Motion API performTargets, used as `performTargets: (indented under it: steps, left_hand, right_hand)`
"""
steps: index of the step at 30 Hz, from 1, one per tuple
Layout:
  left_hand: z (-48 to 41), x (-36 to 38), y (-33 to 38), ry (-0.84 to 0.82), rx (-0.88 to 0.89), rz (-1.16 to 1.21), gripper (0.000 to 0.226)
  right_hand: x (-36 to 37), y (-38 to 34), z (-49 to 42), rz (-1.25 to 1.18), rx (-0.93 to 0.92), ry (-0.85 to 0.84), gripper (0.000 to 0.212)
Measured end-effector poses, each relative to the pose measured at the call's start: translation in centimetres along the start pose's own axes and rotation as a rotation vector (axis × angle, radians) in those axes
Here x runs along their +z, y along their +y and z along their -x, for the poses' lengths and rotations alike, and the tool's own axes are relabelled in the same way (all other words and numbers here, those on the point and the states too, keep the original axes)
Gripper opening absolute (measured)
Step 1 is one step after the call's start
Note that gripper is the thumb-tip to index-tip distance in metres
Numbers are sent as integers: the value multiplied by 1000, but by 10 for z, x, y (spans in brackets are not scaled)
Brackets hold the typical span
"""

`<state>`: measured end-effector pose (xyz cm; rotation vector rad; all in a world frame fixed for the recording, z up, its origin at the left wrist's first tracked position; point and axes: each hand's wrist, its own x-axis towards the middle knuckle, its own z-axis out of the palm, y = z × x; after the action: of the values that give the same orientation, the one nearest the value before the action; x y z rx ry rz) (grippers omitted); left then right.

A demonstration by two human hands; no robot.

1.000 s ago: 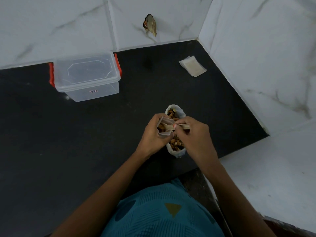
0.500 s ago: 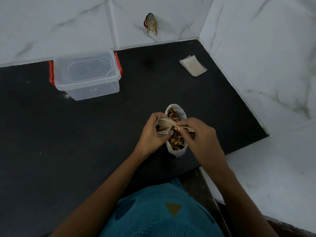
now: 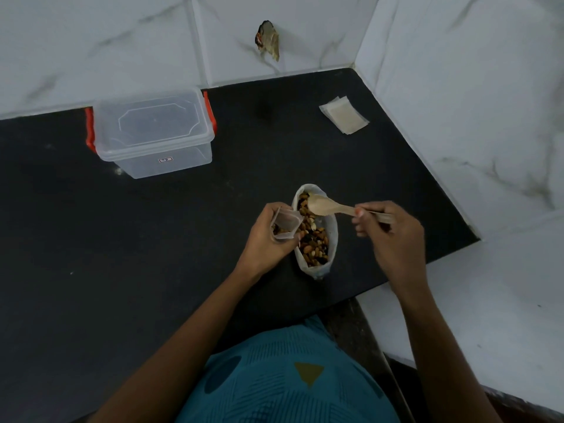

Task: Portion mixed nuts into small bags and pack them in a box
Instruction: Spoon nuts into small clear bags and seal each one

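Two grips are working: my left hand (image 3: 265,239) is clutching a small clear plastic bag (image 3: 285,225) just beside the white bag of mixed nuts (image 3: 333,236), my right hand (image 3: 393,236) pinching a pale wooden spoon (image 3: 323,206) above it.

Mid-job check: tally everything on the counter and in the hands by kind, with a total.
clear lidded box: 1
large bag of mixed nuts: 1
small bag, held in the left hand: 1
wooden spoon, held in the right hand: 1
pile of empty small bags: 1, bags in it uncountable
Total: 5
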<state>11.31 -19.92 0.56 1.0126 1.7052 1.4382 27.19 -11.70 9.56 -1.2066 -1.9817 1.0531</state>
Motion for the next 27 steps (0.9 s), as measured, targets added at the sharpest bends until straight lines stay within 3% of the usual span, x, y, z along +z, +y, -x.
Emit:
performTargets:
  steps: [4,10,17,20,27]
  left_hand:
    - [1,1,-8,3,-18,-20,40]
    - [3,2,-15,-35,-96,-31,39]
    - [3,6,-21,-83,-150,-22,39]
    - [3,7,-23,-91,-150,-30,39]
    - [2,8,-22,-112,-163,-26,39]
  right_hand:
    - [1,21,-2,96,81,18,9]
    - [22,42,5,313,49,-51,13]
    - [36,56,6,357,25,-96,15]
    - [38,59,5,317,30,-82,14]
    - [29,56,-8,-2,373,-9,10]
